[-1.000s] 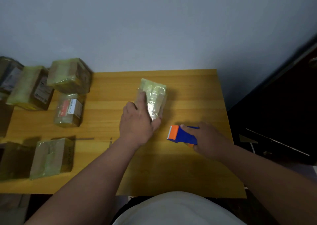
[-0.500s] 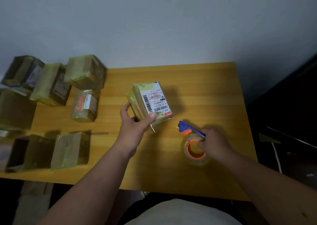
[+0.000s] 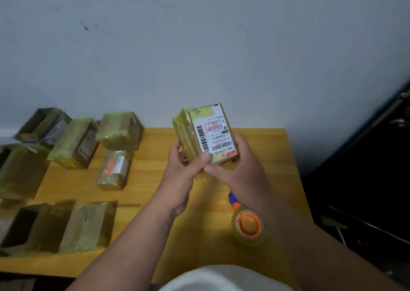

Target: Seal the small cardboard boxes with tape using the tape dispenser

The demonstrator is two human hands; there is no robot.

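Box (image 3: pixel 205 133) held in both hands' grip, left hand (image 3: pixel 185 173), right hand (image 3: pixel 240 171), dispenser (image 3: pixel 247 222) half hidden by forearm

Tape dispenser (image 3: pixel 248 226) on table (image 3: pixel 255 135), other boxes (image 3: pixel 93 140) far left.

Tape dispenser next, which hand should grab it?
Probably the right hand: the tape dispenser lies on the table just under that forearm, while the left hand can keep gripping the box.

box (image 3: pixel 205 133): cardboard, glossy tape wrap, paper label | table (image 3: pixel 273 148): smooth wood | tape dispenser (image 3: pixel 248 226): plastic
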